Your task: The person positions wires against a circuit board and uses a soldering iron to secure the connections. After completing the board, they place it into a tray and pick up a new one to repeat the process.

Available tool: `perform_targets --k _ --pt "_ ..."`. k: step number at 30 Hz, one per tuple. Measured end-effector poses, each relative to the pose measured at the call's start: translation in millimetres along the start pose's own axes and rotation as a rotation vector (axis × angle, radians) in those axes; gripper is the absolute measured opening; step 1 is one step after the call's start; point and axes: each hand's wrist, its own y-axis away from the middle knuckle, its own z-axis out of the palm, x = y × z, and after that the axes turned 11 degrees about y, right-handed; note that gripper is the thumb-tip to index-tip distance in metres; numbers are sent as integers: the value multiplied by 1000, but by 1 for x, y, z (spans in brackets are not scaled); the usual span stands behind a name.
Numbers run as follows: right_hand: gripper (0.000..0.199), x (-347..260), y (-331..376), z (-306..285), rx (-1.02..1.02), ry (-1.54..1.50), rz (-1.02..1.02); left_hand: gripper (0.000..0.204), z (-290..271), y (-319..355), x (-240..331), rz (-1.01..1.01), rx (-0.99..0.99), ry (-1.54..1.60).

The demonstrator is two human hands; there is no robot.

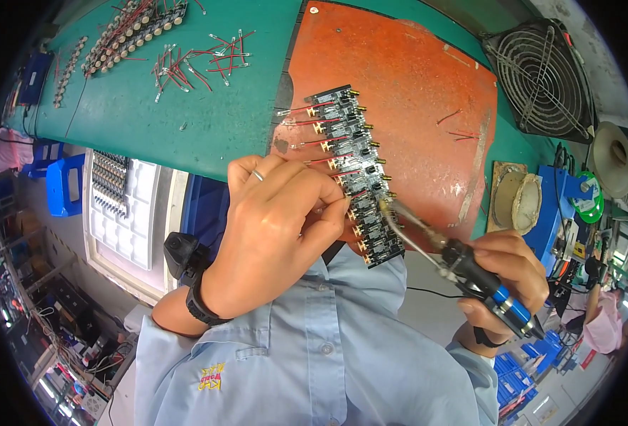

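Observation:
A long black circuit board panel (360, 160) lies at a slant over the near part of an orange mat. Short red wires with white ends (307, 122) stick out to the left from its upper sections. My left hand (278, 220) is closed at the panel's left edge, its thumb and finger pinched together; whatever is between them is hidden. My right hand (505, 277) grips a soldering iron (481, 273) with a black and blue handle and a thin metal tube beside it. The iron's tip meets the right side of the panel, around its middle.
Loose red wires (179, 67) and more wired boards (133, 35) lie on the green table (236, 106). A black fan (541, 78) stands at the far right, near a round tan container (520, 202). A white tray with boards (126, 213) sits to the left.

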Motion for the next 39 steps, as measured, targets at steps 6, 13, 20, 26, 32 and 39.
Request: perform_targets --k 6,13,20,26,32,39 --pt "49 4 14 1 178 -13 42 14 0 -1 1 -2 0 7" --pt "51 7 31 32 401 -191 248 23 -7 4 0 10 -62 -47" --pt "63 -8 5 67 461 -391 417 69 -4 4 8 35 -118 -177" --pt "57 -17 -8 74 367 -483 405 80 -8 5 6 6 -148 -268" --pt "52 -16 -17 85 375 -497 374 81 -8 -4 -2 13 -152 -208" --pt "51 -1 -12 84 429 -405 324 43 -49 -11 -34 29 156 -217"
